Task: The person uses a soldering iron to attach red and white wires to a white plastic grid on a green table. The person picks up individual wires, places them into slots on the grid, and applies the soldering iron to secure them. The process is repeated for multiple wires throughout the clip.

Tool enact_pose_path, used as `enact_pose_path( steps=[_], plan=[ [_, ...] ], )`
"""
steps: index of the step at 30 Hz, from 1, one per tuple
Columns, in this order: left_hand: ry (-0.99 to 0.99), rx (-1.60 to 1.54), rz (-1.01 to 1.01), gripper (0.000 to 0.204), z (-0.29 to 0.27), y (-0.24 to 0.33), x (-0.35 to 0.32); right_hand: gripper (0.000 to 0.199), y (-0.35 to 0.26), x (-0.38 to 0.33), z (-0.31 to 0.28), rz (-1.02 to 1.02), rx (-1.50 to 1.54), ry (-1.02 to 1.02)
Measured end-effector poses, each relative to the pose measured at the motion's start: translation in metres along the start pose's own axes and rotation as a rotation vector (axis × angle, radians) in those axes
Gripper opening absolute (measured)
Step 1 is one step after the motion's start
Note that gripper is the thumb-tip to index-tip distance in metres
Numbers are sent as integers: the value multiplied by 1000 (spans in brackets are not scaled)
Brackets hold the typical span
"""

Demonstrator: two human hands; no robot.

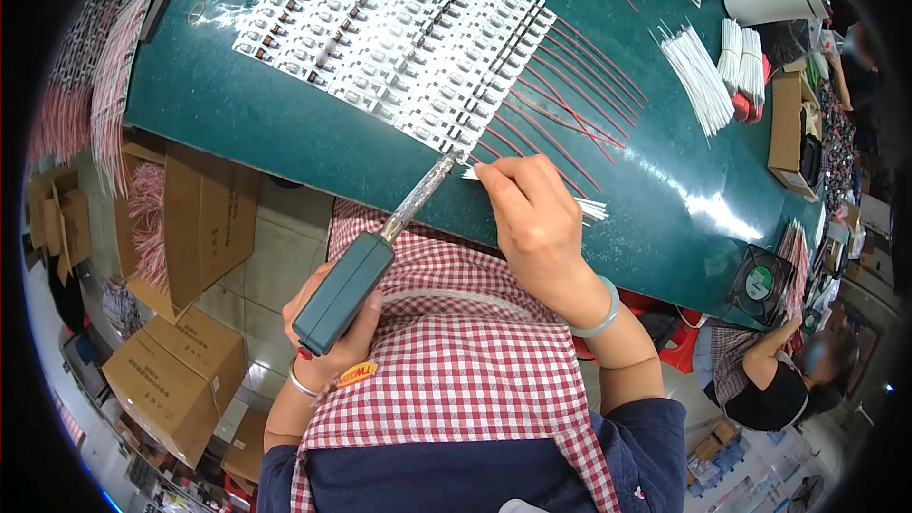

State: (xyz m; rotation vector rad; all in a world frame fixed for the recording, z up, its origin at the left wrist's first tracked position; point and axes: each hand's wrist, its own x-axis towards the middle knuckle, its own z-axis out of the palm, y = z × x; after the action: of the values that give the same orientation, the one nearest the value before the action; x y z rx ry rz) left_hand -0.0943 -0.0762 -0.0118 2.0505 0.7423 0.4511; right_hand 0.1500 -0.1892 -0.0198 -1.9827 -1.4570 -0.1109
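Note:
My left hand (357, 340) grips the green handle of a soldering gun (344, 291). Its metal barrel slants up to the near corner of a white circuit board panel (394, 62), with the tip at that corner. At the same corner the fingertips of my right hand (540, 214) are pinched together. White wires (593, 210) show on both sides of this hand, their middle hidden beneath it; the pinched wire end is too small to make out clearly. Red wires (581, 123) run rightward from the panel's right edge over the green table (199, 95).
Bundled white wires (698, 76), a white cylinder (774, 2) and an open cardboard box (793, 133) lie on the right. A black fan (760, 283) stands near the table's right end. Cartons (176, 375) sit on the floor at left. Another person (760, 366) works at lower right.

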Motion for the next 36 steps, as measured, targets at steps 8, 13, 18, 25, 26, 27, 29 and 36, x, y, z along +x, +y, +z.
enact_pose_path(
  steps=[8,13,18,25,26,27,29,36],
  plan=[
    [-6,31,60,23,1,14,15,29,15,9,0,-80,5,22],
    [16,46,100,21,1,32,29,30,24,9,5,-137,6,26],
    [40,27,147,21,4,31,32,31,23,10,6,-152,0,30],
    [8,46,119,21,3,37,34,31,21,9,6,-144,-26,21],
    [11,49,121,21,3,37,34,32,20,9,6,-143,-29,18],
    [12,51,123,21,2,38,34,32,20,9,5,-140,-32,16],
    [-3,93,169,23,1,35,33,32,20,9,5,-136,-37,12],
    [8,121,184,21,3,39,35,32,21,8,6,-143,-31,19]
  ],
)
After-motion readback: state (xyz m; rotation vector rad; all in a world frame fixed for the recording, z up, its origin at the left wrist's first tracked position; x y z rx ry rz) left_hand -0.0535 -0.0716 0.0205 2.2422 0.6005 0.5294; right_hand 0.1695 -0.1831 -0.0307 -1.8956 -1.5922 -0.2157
